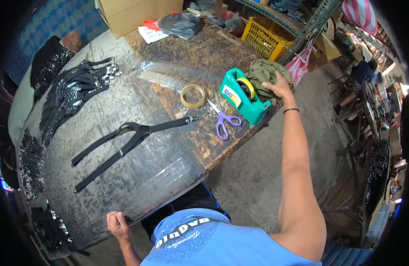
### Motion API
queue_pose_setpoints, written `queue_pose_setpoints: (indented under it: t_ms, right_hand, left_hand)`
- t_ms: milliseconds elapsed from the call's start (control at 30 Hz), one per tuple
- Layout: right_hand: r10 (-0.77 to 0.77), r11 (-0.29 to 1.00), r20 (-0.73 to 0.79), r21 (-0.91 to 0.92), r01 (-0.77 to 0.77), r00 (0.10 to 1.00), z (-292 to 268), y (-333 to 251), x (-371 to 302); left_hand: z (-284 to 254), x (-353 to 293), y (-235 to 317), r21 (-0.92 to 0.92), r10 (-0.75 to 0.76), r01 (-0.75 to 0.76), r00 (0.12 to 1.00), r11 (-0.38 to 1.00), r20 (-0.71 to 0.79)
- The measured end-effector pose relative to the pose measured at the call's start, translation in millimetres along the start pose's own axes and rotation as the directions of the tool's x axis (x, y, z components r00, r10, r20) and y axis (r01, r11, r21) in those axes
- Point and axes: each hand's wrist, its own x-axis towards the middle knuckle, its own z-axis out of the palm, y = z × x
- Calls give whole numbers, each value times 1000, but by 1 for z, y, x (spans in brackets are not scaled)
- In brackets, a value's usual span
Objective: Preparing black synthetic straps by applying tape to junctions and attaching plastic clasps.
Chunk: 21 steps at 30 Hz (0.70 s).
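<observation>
My right hand [279, 86] reaches out to the far right, fingers spread, over a crumpled olive-green cloth [263, 73]. Beside it stands a green tape dispenser [256, 111] with a yellow-cored roll. My left hand [118, 227] is curled closed by the table's near edge, with nothing visible in it. A pair of black Y-shaped suspenders [140, 131] lies flat on the table, its single clip end pointing right. Purple-handled scissors [223, 122] rest open-bladed between the dispenser and a roll of brown tape [192, 96].
Bundles of black suspenders with metal clips [73, 95] lie along the table's left side. Clear plastic sleeves [169, 77] lie behind the tape roll. A cardboard box [133, 17], packed black goods [180, 24] and a yellow crate [264, 37] stand at the back. Metal shelving [313, 26] rises at right.
</observation>
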Motion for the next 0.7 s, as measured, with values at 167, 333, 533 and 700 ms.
queue_pose_setpoints:
  t_ms: [167, 333, 533, 700]
  right_hand:
    - [244, 967, 126, -109, -231, 961, 20, 12, 26]
    - [341, 700, -447, 708, 93, 827, -57, 25, 8]
    - [440, 68, -538, 819, 570, 719, -230, -3, -84]
    - [469, 241, -592, 800, 550, 655, -286, -68, -189]
  left_hand:
    - [4, -7, 1, 0, -57, 57, 997, 998, 52]
    - [13, -5, -1, -23, -35, 36, 998, 999, 45]
    - [16, 10, 3, -82, -13, 18, 998, 996, 53]
    - [24, 21, 25, -249, 26, -4, 996, 968, 84]
